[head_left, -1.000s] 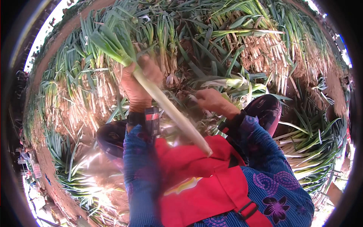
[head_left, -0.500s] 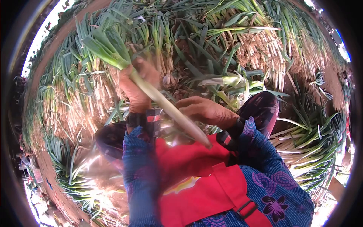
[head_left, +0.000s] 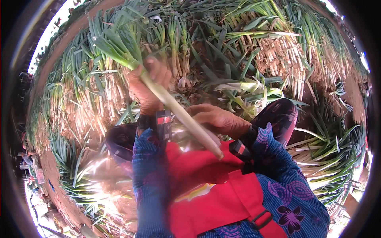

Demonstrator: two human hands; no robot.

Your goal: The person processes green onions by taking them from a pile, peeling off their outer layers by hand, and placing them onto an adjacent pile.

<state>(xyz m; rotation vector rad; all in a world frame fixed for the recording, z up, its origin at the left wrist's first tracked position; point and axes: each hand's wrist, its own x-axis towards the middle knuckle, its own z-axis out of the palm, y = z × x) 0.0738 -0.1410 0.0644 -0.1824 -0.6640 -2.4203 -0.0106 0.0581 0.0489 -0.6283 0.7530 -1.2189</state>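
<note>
A long leek (head_left: 180, 113) slants across the middle of the head view, its green leaves up to the left and its pale root end down by the red apron. My left hand (head_left: 150, 85) is closed round it just below the leaves. My right hand (head_left: 220, 119) lies beside the white shank, fingers loosely stretched towards it. Their tips pass close to or behind the stalk, so contact is unclear. Blurred pale material shows along the shank below this hand. The red apron (head_left: 214, 202) covers my lap.
Bundled leeks (head_left: 278, 55) with rooty white ends stand at the back right, more bundles (head_left: 83, 99) at the left. Loose leaves and pale peelings (head_left: 250, 95) lie between my knees. Further leeks (head_left: 329, 158) lie at the right.
The whole scene has shifted slightly right and down with the camera. My left hand still holds the leek, and my right hand stays beside its shank.
</note>
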